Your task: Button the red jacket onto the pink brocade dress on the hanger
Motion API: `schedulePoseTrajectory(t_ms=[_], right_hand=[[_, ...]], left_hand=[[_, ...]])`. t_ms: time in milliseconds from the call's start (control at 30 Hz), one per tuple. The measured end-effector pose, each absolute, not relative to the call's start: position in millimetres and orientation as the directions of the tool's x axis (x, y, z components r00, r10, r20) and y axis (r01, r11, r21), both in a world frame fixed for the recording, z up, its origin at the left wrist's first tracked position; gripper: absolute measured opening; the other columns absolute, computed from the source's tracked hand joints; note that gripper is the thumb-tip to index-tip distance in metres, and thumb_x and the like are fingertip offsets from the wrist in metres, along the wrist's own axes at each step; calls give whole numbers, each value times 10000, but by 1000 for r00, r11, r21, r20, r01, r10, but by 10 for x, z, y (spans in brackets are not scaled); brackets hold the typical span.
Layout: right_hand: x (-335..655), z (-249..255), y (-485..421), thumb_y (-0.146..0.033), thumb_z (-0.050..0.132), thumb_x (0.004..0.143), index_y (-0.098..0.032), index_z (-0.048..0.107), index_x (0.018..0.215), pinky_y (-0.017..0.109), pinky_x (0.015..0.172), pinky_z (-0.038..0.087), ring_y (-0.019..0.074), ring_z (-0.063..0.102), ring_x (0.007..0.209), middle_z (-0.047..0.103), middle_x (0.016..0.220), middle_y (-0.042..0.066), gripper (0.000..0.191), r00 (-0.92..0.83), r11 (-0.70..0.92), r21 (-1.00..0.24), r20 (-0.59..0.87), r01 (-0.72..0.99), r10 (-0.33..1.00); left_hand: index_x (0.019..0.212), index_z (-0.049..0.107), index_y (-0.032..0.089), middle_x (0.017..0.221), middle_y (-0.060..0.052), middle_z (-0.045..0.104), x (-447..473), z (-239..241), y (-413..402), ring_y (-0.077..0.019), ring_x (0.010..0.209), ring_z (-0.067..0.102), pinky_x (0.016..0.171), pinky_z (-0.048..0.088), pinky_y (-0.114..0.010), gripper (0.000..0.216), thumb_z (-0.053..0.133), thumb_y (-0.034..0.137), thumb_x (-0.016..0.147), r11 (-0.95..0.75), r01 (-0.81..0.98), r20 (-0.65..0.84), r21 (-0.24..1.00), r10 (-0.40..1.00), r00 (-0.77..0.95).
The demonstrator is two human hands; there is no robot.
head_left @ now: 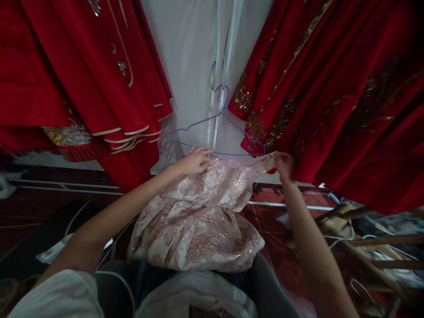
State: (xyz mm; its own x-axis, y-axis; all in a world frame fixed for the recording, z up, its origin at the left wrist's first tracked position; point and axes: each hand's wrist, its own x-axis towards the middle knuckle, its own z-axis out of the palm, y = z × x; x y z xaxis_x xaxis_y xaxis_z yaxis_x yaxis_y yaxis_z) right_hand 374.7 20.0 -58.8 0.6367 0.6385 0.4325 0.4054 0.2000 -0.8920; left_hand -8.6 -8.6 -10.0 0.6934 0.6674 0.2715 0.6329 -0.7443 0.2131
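A pale pink dress (205,221) with a shiny gold floral pattern lies spread over my lap, its neckline facing away from me. My right hand (285,165) is closed around the end of its shoulder strap, drawing it out to the right. At the left of the neckline, my left hand (197,161) has its fingers closed on the cloth, beside the lower bar of a purple wire hanger (221,114). This hanger hangs upright in front of a white metal pole, just beyond the dress. How far the dress's left shoulder reaches is hidden by my left hand and forearm.
Red garments with gold trim hang on the left (82,66) and on the right (324,106). Behind the hanger is a pale wall (185,57). Wooden slats (391,240) and cluttered items stand at lower right, above a reddish tiled floor (271,238).
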Motion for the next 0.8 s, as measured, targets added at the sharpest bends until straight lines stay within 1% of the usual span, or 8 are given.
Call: schedulePoseTrajectory(t_ms=[100,200,300,400,533,667,733,800], right_hand=[[3688,-517,219,-263,575,698,-206,544,693,417,734,498,210,576,697,609,722,66,65,624,230,-890,443,394,643],[3550,-377,292,-285,577,715,-211,555,736,393,777,498,199,592,743,622,767,57,80,576,291,-866,490,406,655],[3349,-178,371,-332,560,760,-220,572,785,373,810,496,195,604,799,630,815,51,116,450,386,-801,584,458,676],[3199,-16,402,-369,508,820,-246,550,822,364,847,485,200,599,867,631,896,71,130,381,437,-706,685,557,621],[3249,-23,347,-306,472,827,-249,479,826,381,877,471,208,586,898,607,917,77,57,428,340,-673,704,656,567],[3512,-242,232,-258,457,794,-236,434,788,421,862,458,220,567,857,566,845,63,32,505,188,-702,648,687,571],[3644,-354,182,-259,458,789,-241,421,771,432,864,446,229,557,843,549,817,65,45,533,174,-715,639,677,555],[3742,-425,144,-283,463,793,-251,416,763,438,862,440,238,551,837,546,810,70,64,539,212,-723,648,657,539]], left_hand=[[904,710,239,1461,-16,465,-81,-90,-94,-267,1353,384,1119,134,-641,258,463,313,923,-751,623,272,219,660,700],[892,707,233,1445,-25,485,-54,-94,-80,-259,1328,420,1112,186,-614,254,468,313,921,-764,606,284,224,646,709],[879,703,226,1424,-33,510,5,-93,-60,-240,1296,465,1102,247,-562,284,448,339,935,-787,570,308,235,617,724],[855,699,215,1399,-44,535,58,-70,-50,-218,1261,507,1074,315,-495,305,430,328,944,-812,531,323,244,584,745],[873,701,218,1361,-42,571,2,-32,-42,-202,1218,542,1068,329,-457,282,432,276,931,-817,522,333,245,577,746],[910,697,236,1356,-23,577,-139,-39,-51,-222,1253,508,1096,255,-522,265,439,294,927,-781,579,324,233,624,711],[953,693,251,1374,-19,561,-165,-58,-63,-237,1278,481,1102,210,-562,259,442,308,926,-765,602,318,231,644,696],[961,697,254,1387,-23,548,-153,-73,-71,-255,1293,463,1098,191,-585,261,446,312,923,-754,617,315,225,655,686]])
